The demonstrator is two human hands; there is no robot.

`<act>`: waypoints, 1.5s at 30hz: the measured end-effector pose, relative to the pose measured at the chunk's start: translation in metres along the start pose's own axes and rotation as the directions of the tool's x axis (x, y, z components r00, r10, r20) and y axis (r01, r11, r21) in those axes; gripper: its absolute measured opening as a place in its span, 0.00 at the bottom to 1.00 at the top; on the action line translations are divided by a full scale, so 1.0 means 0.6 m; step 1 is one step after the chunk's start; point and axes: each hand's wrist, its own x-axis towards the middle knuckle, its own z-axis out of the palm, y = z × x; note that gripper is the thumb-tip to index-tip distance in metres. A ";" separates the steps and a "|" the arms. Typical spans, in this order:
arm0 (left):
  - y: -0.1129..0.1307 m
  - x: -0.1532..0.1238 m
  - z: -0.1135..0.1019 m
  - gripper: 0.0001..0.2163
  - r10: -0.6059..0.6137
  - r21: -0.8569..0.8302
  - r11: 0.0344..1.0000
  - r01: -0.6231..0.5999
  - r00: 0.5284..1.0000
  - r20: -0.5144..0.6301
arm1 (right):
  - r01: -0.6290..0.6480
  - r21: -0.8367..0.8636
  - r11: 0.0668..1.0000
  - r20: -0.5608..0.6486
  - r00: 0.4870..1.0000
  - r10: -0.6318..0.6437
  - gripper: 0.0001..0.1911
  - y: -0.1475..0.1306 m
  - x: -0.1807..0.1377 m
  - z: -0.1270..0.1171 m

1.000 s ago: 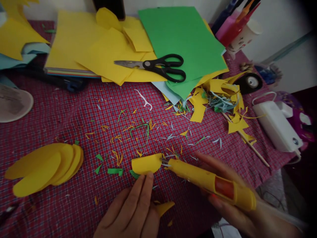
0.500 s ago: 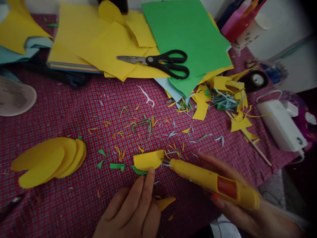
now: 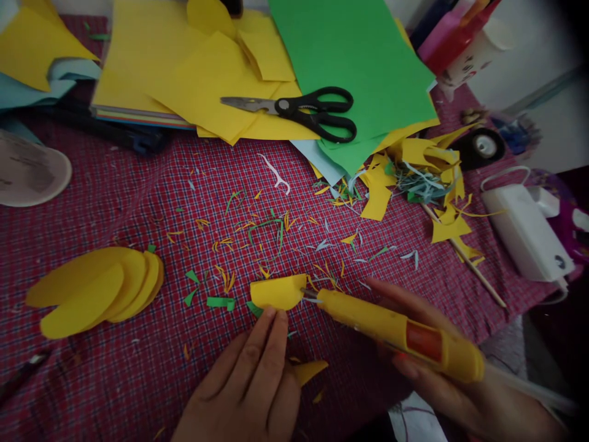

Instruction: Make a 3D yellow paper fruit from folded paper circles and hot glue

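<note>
A small folded yellow paper piece lies on the checked cloth, one edge straight and the other rounded. My left hand rests flat, its outstretched fingertips pressing the paper's lower edge; the thumb is hidden. In my right hand is a yellow hot glue gun, a pale glue stick protruding from its back. Its metal nozzle meets or nearly meets the paper's right end. A scrap of green paper shows under the yellow piece's left side. Several yellow paper ovals lie overlapped at the left.
Black-handled scissors lie on yellow sheets and a green sheet. Paper trimmings, a wooden stick and a white box-shaped device are at the right. Small clippings litter the cloth.
The camera view has shifted slightly. On the yellow paper, two left fingertips now sit side by side along its lower edge. The glue gun stays at its right end.
</note>
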 end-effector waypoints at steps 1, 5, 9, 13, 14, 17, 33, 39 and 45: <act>-0.001 0.000 0.000 0.17 0.006 0.001 1.000 -0.006 1.000 -0.003 | 0.003 -0.013 1.000 0.003 1.000 -0.003 0.36 0.000 0.001 0.000; -0.002 0.001 -0.003 0.17 0.033 0.030 0.999 -0.032 0.999 -0.027 | -0.005 -0.023 1.000 0.001 1.000 0.005 0.36 -0.001 0.002 0.006; -0.002 0.007 -0.006 0.17 0.043 0.076 0.996 -0.041 0.999 -0.023 | 0.026 -0.001 1.000 -0.049 0.998 -0.026 0.35 -0.008 0.008 0.014; -0.002 0.013 -0.011 0.17 0.060 0.105 0.993 -0.057 0.998 -0.024 | 0.061 -0.032 0.998 -0.057 0.996 -0.063 0.35 -0.020 0.022 0.011; -0.002 0.013 -0.013 0.17 0.061 0.108 0.992 -0.060 0.998 -0.006 | 0.066 -0.042 0.997 -0.032 0.997 -0.067 0.35 -0.022 0.026 0.008; -0.001 0.010 -0.018 0.16 0.060 0.106 0.992 -0.063 0.998 0.034 | 0.085 -0.067 0.994 0.039 0.996 -0.082 0.35 -0.028 0.035 0.003; -0.003 0.015 -0.010 0.17 0.082 0.103 0.992 -0.076 0.996 -0.047 | 0.187 -0.071 0.980 0.095 0.979 -0.180 0.35 -0.052 0.071 0.009; -0.002 0.011 -0.005 0.17 0.086 0.102 0.991 -0.081 0.995 -0.046 | 0.174 -0.077 0.982 0.127 0.978 -0.163 0.35 -0.050 0.077 0.010; -0.002 0.016 -0.010 0.17 0.081 0.109 0.991 -0.078 0.996 -0.023 | 0.137 -0.057 0.989 0.098 0.987 -0.131 0.35 -0.042 0.073 0.016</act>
